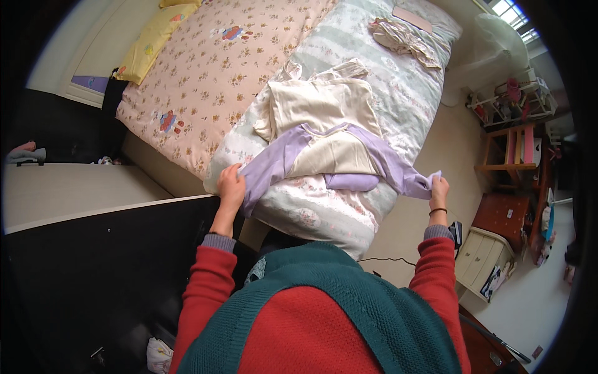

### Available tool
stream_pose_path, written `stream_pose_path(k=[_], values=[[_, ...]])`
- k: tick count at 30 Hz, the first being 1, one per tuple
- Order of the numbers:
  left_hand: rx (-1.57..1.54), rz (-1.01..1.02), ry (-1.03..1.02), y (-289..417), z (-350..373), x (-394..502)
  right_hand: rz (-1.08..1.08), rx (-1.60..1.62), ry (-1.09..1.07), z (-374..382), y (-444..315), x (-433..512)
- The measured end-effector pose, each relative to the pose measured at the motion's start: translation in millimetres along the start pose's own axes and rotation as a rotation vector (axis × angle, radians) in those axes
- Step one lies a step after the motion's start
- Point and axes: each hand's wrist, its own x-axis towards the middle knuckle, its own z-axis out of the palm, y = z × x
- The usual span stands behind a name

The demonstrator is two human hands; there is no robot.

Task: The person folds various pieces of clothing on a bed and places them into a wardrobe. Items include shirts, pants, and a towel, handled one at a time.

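Observation:
A cream top with lilac sleeves [332,152] is stretched between my hands over the near part of the bed. My left hand [231,185] grips the end of one sleeve at the bed's left edge. Out past the right edge of the bed, my right hand [439,189] pinches the cuff of the other sleeve. Below the top's hem lies a folded lilac cloth [352,182], partly covered by it. Just beyond the neckline, a cream garment [322,105] is spread on the floral quilt [303,215].
A crumpled pale garment [404,42] and a flat pink object [412,19] lie farther up the quilt. Left of it is a pink patterned sheet [224,70]. A black panel [103,280] stands at my left. Wooden chair [507,149] and cream cabinet [483,257] are at right.

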Motion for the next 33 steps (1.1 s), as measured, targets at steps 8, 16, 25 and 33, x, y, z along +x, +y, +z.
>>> stream_pose_path(k=[8, 16, 25, 33], values=[[0.355, -0.217, -0.253, 18, 72, 55, -0.630, -0.836, -0.174, 121, -84, -27], [-0.486, 0.124, -0.448, 30, 19, -4, -0.637, -0.744, -0.532, 258, -96, -10], [-0.157, 0.193, -0.457, 23, 9, -97, -0.746, -0.488, -1.009, 196, -112, -61], [-0.020, -0.019, -0.549, -4, 20, -123, -0.923, -0.705, -1.022, 44, -6, -175]])
